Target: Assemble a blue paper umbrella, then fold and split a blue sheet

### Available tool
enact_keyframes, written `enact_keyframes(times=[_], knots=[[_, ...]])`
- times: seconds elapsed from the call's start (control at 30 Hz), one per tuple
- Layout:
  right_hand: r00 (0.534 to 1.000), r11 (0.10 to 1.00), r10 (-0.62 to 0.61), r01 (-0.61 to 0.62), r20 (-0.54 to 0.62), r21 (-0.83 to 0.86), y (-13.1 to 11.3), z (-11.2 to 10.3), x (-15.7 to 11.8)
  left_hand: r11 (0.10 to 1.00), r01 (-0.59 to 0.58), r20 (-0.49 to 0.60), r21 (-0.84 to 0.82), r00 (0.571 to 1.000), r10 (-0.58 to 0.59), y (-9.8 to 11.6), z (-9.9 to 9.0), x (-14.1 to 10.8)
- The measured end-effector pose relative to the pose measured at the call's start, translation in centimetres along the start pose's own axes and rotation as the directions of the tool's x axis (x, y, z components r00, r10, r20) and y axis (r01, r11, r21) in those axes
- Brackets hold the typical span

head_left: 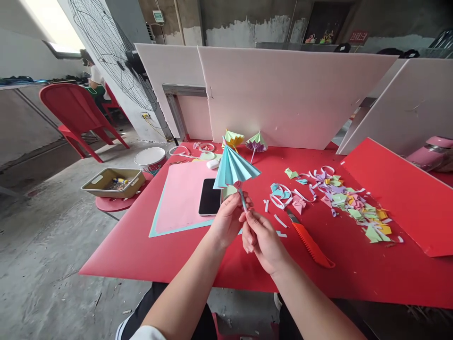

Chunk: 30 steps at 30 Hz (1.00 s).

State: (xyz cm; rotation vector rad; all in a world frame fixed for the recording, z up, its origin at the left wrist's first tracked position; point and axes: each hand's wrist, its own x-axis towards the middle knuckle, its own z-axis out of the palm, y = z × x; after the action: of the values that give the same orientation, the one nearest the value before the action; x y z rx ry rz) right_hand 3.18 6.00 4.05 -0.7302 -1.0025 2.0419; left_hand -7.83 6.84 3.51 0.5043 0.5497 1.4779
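A pleated light-blue paper umbrella [236, 169] stands tilted above the red table, its canopy spread. My left hand [228, 215] pinches the thin handle just under the canopy. Lower down, the fingers of my right hand [260, 232] are closed on the bottom end of the same handle. Part of the handle is hidden by my fingers. Behind the umbrella lie a black phone [208, 196] and a stack of pink and blue paper sheets [180, 193]. To the right of my right hand rests a cutter knife with an orange handle [311, 245].
Two finished paper umbrellas [257, 142] stand at the back by pale boards [283, 94]. Folded paper scraps [354, 203] cover the right side of the red table [141, 255]. A red panel [406, 198] leans at far right. Left of the table, a bin [113, 184] sits on a stool.
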Motion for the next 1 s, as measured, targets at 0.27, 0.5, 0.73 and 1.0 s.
enact_keyframes(times=[0.27,0.5,0.73,1.0], knots=[[1.000,0.999,0.020,-0.020,0.023,-0.030,0.7,0.3,0.0,0.993,-0.122,-0.099,-0.005,0.988,0.121,1.0,0.6,0.0],[0.999,0.997,0.024,-0.021,0.044,-0.071,1.4,0.6,-0.1,0.985,-0.168,-0.153,-0.027,0.975,0.163,2.5,0.2,0.0],[0.998,0.994,0.034,-0.029,0.046,-0.104,1.6,0.9,-0.4,0.982,-0.184,-0.128,-0.032,0.976,0.179,3.3,-0.2,-0.3],[0.999,0.995,0.034,-0.030,0.035,-0.099,1.2,0.9,-0.5,0.990,-0.139,-0.101,0.013,0.985,0.140,3.0,0.1,-0.3]])
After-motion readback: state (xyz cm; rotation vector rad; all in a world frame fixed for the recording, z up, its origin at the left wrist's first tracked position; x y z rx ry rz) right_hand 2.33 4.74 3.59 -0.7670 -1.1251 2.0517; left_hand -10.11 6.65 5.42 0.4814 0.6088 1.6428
